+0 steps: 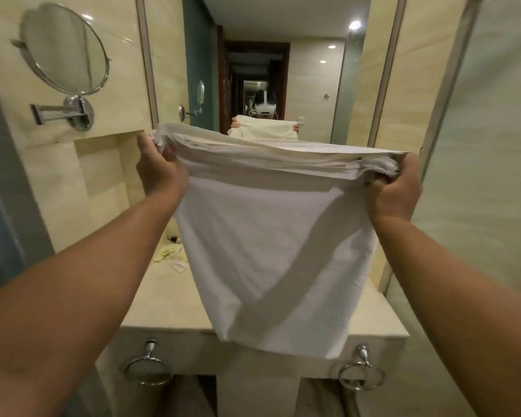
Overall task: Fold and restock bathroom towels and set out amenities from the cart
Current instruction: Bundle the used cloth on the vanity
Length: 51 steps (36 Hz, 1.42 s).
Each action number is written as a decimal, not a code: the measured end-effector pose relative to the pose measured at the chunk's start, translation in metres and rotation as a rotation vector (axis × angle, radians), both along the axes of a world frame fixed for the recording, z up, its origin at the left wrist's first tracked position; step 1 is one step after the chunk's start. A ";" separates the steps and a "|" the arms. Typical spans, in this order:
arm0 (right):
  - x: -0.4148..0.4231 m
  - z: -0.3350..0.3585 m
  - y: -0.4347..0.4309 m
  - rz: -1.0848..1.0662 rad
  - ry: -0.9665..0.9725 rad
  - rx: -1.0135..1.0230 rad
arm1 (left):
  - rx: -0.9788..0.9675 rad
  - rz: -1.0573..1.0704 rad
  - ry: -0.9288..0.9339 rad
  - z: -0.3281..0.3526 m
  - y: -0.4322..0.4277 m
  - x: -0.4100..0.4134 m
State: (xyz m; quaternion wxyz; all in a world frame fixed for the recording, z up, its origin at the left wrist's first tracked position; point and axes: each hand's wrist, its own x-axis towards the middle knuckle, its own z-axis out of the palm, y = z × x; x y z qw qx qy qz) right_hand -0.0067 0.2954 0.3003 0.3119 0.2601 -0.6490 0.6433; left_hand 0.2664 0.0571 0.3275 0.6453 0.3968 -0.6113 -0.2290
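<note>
Over the beige marble vanity counter (163, 299), my left hand (158, 167) and right hand (393, 191) each clench a top corner of the white cloth towel (271, 242); its top edge runs crosswise between them, body hanging below.

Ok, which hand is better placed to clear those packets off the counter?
Left, probably: the packets lie at the left of the counter, below the left hand; the right hand grips the towel farther off.

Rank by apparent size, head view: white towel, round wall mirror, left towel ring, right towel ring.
1. white towel
2. round wall mirror
3. left towel ring and right towel ring: look alike, unranked.
</note>
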 end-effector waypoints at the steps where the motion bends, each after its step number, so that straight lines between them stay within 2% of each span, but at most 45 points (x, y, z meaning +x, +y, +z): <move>1: 0.011 0.001 0.007 -0.028 0.015 -0.006 | -0.035 0.010 0.048 0.000 0.008 0.007; 3: 0.031 0.010 0.019 -0.052 0.035 -0.026 | -0.096 0.033 0.144 0.003 0.021 0.019; 5: 0.048 0.023 0.032 -0.030 -0.024 -0.040 | -0.129 0.038 0.168 0.007 0.028 0.030; 7: 0.058 0.034 0.041 -0.010 -0.123 0.033 | -0.094 0.019 0.074 0.014 0.030 0.039; 10: 0.057 0.037 0.049 0.010 -0.193 0.260 | 0.107 0.003 -0.154 0.020 0.024 0.049; 14: 0.040 0.029 0.046 0.031 -0.180 0.407 | 0.208 -0.042 -0.235 0.009 0.014 0.052; 18: 0.015 0.019 0.037 0.137 -0.332 0.580 | 0.259 -0.039 -0.331 -0.013 0.002 0.042; 21: -0.001 0.010 0.020 0.128 -0.326 0.563 | 0.169 0.002 -0.337 -0.026 -0.017 0.024; 23: -0.015 0.006 0.007 0.212 -0.413 0.553 | 0.192 -0.005 -0.412 -0.031 -0.028 0.010; 26: -0.044 -0.004 -0.014 0.186 -0.383 0.549 | 0.212 0.022 -0.441 -0.038 -0.052 -0.012; 30: -0.085 -0.011 -0.042 0.441 -0.578 0.649 | 0.240 0.042 -0.472 -0.055 -0.088 -0.048; 34: -0.133 -0.020 -0.073 0.460 -0.649 0.505 | 0.269 0.060 -0.511 -0.062 -0.112 -0.087; 38: -0.178 -0.033 -0.108 0.482 -0.648 0.454 | 0.275 0.003 -0.494 -0.063 -0.147 -0.121; 42: -0.222 -0.052 -0.145 0.441 -0.615 0.378 | 0.299 -0.036 -0.403 -0.075 -0.182 -0.151; 48: -0.276 -0.075 -0.205 0.360 -0.489 0.413 | 0.308 -0.068 -0.292 -0.091 -0.243 -0.187; 51: -0.297 -0.087 -0.236 0.338 -0.487 0.432 | 0.331 -0.097 -0.268 -0.105 -0.282 -0.205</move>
